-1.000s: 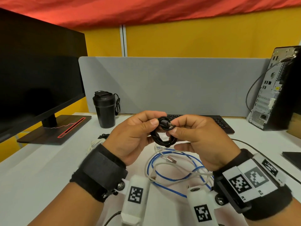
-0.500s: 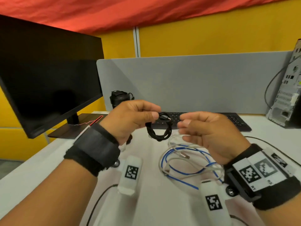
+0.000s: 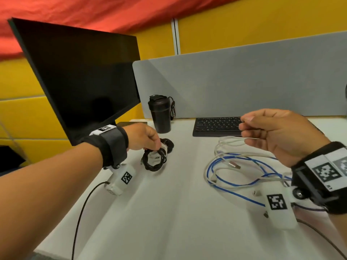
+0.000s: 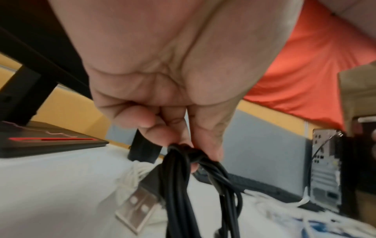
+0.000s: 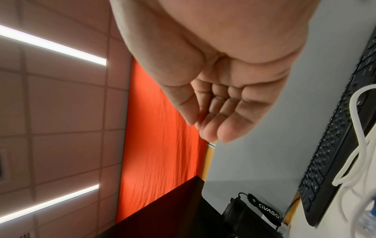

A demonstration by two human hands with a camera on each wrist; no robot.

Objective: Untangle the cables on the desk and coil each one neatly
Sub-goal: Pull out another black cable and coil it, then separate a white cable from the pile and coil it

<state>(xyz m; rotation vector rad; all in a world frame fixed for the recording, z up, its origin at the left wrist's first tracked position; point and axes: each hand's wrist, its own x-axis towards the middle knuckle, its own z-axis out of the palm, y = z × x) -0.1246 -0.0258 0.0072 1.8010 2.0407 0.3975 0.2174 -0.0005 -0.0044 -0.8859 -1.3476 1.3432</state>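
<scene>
A black cable (image 3: pixel 154 164) wound into a small coil hangs just over the white desk (image 3: pixel 169 212) at left. My left hand (image 3: pixel 157 149) pinches its top between thumb and fingers; the left wrist view shows that grip (image 4: pixel 189 149), the black strands (image 4: pixel 179 193) and a USB plug (image 4: pixel 138 207). A loose white cable (image 3: pixel 231 137) and a blue cable (image 3: pixel 207 172) lie tangled together at right. Above them hovers my right hand (image 3: pixel 244 130), fingers relaxed and empty, as the right wrist view (image 5: pixel 205 128) confirms.
A dark monitor (image 3: pixel 84 81) stands at back left, with a black tumbler (image 3: pixel 161 115) and a keyboard (image 3: pixel 216 126) before the grey divider (image 3: pixel 244 81). Another small bundle of white and black cable (image 3: pixel 169 145) lies just behind my left hand. A PC tower (image 4: pixel 325 169) stands far right.
My right hand let go of the black coil and drew back to the right. My left hand carried the coil left and down toward the desk.
</scene>
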